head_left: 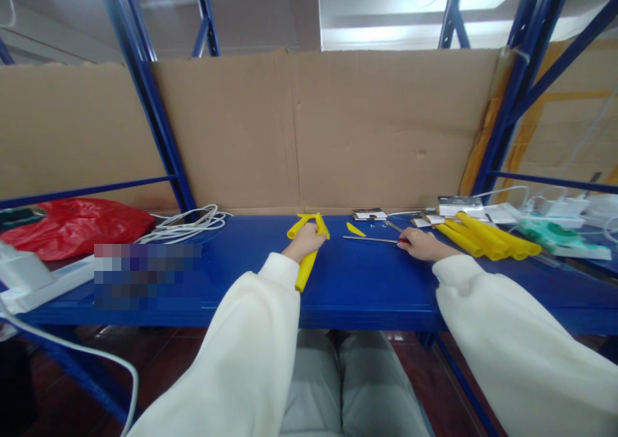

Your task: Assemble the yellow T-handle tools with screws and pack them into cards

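Note:
My left hand [306,241] is closed around a yellow tube [306,273] that slants down toward the front of the blue table. More yellow material [297,229] shows at the far side of that hand; whether it is one piece with the tube is hidden by the fingers. My right hand [421,244] rests low over the table with its fingers closed at the right end of a thin metal rod [369,239]. Beside those fingertips a short flat strip [393,226] sticks out. A small cut yellow piece [355,230] lies between my hands.
Several yellow tubes [483,237] lie right of my right hand, near a green-and-white bundle [550,234]. A black-and-white card [369,214] sits at the back. White cable [193,223], a red bag [82,224] and a power strip [53,286] are left. Cardboard [299,128] walls the back.

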Tool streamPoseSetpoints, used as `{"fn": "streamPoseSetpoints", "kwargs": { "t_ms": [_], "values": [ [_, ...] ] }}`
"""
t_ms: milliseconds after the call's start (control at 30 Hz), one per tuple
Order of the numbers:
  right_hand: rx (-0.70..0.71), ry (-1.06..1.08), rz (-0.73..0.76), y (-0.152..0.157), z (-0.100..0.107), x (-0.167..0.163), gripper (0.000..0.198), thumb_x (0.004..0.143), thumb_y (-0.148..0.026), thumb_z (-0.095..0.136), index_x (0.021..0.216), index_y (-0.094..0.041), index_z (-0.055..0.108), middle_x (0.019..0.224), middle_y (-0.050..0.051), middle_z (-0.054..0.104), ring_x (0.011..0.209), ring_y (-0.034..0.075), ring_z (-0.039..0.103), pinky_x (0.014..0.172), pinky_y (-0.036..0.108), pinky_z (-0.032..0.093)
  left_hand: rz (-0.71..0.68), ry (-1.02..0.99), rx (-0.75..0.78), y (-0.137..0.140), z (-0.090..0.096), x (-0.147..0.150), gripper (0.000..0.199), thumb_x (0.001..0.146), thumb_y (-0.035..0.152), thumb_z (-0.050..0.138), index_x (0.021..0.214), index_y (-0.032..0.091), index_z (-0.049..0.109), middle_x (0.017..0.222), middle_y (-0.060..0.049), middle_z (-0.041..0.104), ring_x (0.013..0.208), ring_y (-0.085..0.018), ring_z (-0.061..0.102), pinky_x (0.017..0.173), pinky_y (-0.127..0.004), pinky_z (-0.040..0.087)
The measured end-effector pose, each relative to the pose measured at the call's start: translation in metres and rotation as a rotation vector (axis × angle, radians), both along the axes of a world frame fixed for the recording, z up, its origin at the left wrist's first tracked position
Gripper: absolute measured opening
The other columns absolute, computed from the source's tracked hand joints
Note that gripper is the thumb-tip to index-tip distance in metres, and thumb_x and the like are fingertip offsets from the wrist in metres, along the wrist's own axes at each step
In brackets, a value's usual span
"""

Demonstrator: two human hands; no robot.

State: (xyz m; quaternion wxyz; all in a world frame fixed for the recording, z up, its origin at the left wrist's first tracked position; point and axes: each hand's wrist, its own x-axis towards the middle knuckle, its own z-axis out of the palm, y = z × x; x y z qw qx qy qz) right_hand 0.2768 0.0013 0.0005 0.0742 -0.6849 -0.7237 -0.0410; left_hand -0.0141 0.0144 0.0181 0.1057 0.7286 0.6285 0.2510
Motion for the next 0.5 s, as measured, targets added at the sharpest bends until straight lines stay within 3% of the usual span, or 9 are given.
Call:
{"fn": "streamPoseSetpoints", "kwargs": {
  "t_ms": [500],
  "values": [
    [0.021,0.078,0.059,0.005,-0.0071,0.009,0.047,0.09,-0.029,0.052,0.136,-0.017,0.056,0.132,0.017,0.063,0.117,0.033,0.063,0.1,0.046,0.049,-0.013,-0.032,0.018,0.0029,-0.0024,-0.0011,0.016,0.083,0.019,0.061,0.089,0.012,0.075,0.091,-0.007,0.076,0.086,-0.021,0.072,0.069,-0.021,0.053]
  ]
}}
